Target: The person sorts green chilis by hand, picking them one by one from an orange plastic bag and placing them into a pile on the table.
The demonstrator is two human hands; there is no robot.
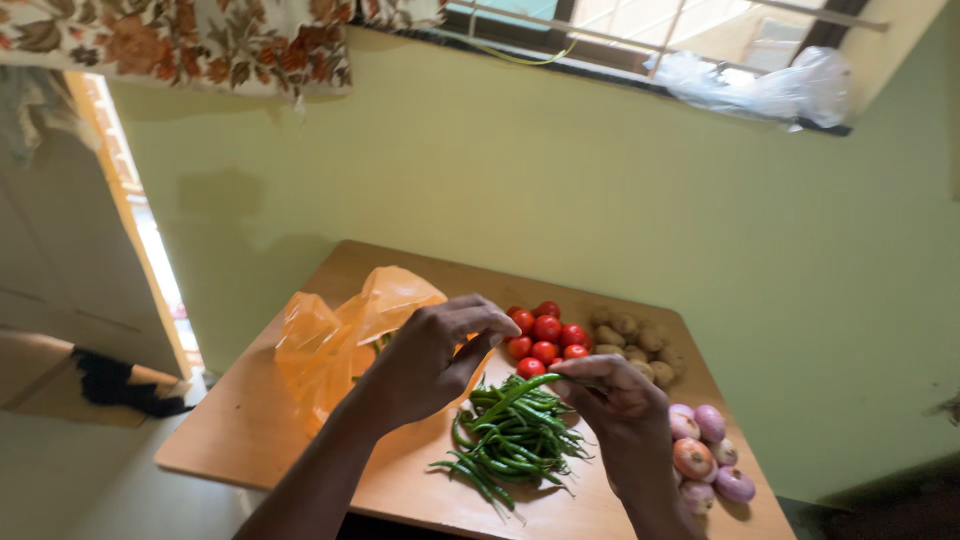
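The right hand (615,400) pinches a single green chilli (520,392) between thumb and fingertips, its fingers closed narrowly round the stalk end; the chilli slants down toward 8 o'clock, hanging just above the heap of green chillies (510,445) that lies at the middle of the wooden tabletop (250,430). The left hand (435,355) is raised over the tabletop at 10 o'clock of the heap, fingers curled loosely with thumb and forefinger brought near each other; whether it grips anything I cannot tell. Directly behind that hand, at 9 to 10 o'clock of the heap, sits a crumpled orange plastic bag (330,340), with a little green showing inside its mouth.

At 12 o'clock of the heap is a cluster of red tomatoes (545,335), and just beside them toward 1 o'clock a pile of small potatoes (635,345). At 3 o'clock, near the right edge of the tabletop, lie pinkish-purple onions (710,455), partly hidden by the right wrist. The tabletop stands against a pale green wall (600,200), with a clear plastic bag (770,90) on the window sill above.
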